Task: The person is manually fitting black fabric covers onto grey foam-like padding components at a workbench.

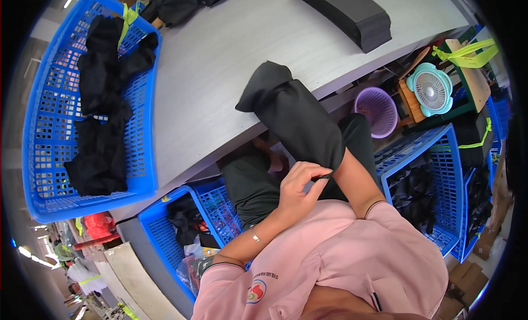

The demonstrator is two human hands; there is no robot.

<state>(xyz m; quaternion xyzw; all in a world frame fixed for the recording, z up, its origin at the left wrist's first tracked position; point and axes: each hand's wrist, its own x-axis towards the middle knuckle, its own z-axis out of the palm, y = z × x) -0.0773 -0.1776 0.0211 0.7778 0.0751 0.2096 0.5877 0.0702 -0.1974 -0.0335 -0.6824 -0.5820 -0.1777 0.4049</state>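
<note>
A black fabric sleeve-like garment (291,113) lies over the near edge of the grey table (220,61). My right forearm (356,183) goes into its open end, so my right hand is hidden inside the cloth. My left hand (300,187) reaches across my chest and pinches the garment's edge where it meets my right forearm. A thin bracelet sits on my left wrist. I wear a pink top and dark trousers.
A large blue basket (38,127) of black garments sits on the table's left. A flat black stack (352,14) lies at the far edge. More blue baskets stand below left (159,237) and right (443,149). A purple basket (379,108) and a teal fan (432,89) stand to the right.
</note>
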